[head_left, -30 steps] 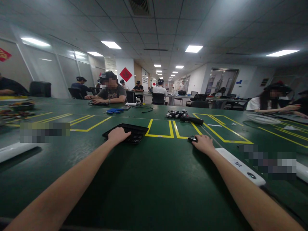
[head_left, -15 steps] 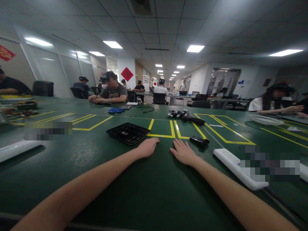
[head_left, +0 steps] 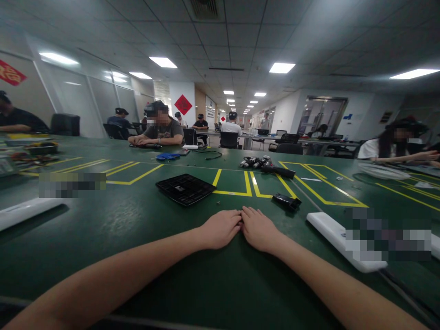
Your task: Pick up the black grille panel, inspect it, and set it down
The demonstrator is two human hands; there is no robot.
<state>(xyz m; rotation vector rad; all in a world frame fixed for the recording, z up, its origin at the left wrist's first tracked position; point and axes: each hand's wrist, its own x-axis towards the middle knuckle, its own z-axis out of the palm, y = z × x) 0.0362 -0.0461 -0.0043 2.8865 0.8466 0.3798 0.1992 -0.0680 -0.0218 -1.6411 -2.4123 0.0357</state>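
My left hand (head_left: 220,228) and my right hand (head_left: 258,228) lie palm down side by side on the green table (head_left: 144,238), touching at the thumbs, fingers stretched out and holding nothing. Beyond the left hand lies a black compartment tray (head_left: 186,188). A small black device (head_left: 286,200) rests beyond the right hand, apart from it.
A white strip (head_left: 338,238) lies at the right and another white strip (head_left: 24,211) at the left. Yellow tape boxes (head_left: 233,183) mark the table. A black tool with several silver parts (head_left: 266,166) lies farther back. Other people sit at the far side and right.
Both hands left the black tray and the small device, drew back toward me and came together in the middle of the table. The tray and the device stay put.
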